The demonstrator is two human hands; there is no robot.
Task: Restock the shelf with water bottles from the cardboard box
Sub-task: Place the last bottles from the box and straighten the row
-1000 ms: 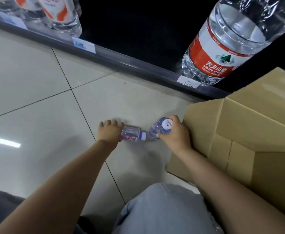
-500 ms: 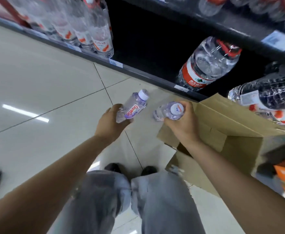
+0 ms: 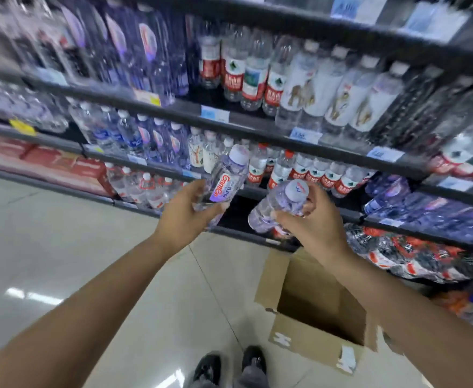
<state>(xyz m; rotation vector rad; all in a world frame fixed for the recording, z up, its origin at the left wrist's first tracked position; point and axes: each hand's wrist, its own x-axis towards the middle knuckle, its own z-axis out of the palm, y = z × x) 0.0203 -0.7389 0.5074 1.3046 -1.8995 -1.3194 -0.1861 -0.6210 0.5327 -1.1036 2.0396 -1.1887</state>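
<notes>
You stand facing the shelf (image 3: 257, 130), a tall rack of several dark tiers packed with water, and it serves as your landmark. The cardboard box (image 3: 316, 343) sits open on the floor just in front of the shelf's lowest tier, beside your feet, and what shows of its inside holds no bottles. Your left hand (image 3: 185, 217) is raised in front of the lower tiers, its fingers wrapped round the lower body of the left bottle (image 3: 225, 183); that bottle's long axis tilts up and away from you, white cap toward the shelf, purple label facing you. Your right hand (image 3: 311, 219), level with the same tiers, grips the right bottle (image 3: 280, 205) around its shoulder; its long axis runs nearly along your line of sight, cap toward you and base toward the shelf and down to the left. To do this step well, I judge you should find the tier with matching purple-labelled small bottles, probably the row above your left hand, though blur makes brands hard to read. Bring each bottle upright before it reaches the edge, cap up, label outward. Place one at a time so neighbours do not topple, and slide it back into a gap.
</notes>
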